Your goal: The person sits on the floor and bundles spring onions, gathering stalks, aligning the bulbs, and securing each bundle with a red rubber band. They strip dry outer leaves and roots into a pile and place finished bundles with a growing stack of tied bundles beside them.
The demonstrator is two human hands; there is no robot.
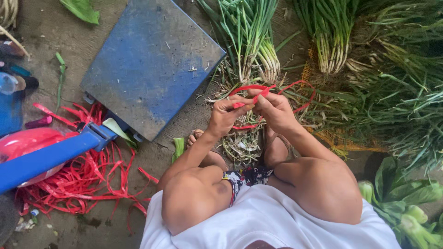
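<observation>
My left hand (226, 113) and my right hand (272, 108) meet at the centre of the frame, fingertips pressed together and pinching a red plastic strap (258, 90). The strap loops out to the right of my right hand and passes under the bunch of green onions (251, 50), which lies directly above my hands, roots toward me, leaves running to the top edge.

Status, as I judge it: the strap is already around the bunch near the white stems, and both ends are gathered between my fingers. I cannot tell whether a knot is formed; none shows clear of my fingers. Tying appears to be in hand, not finished.

Remaining stock: further loose green onions (330, 39) lie at upper right and along the right edge. A pile of spare red straps (92, 170) lies at lower left, beside the blue platform scale (147, 60) at upper left.
</observation>
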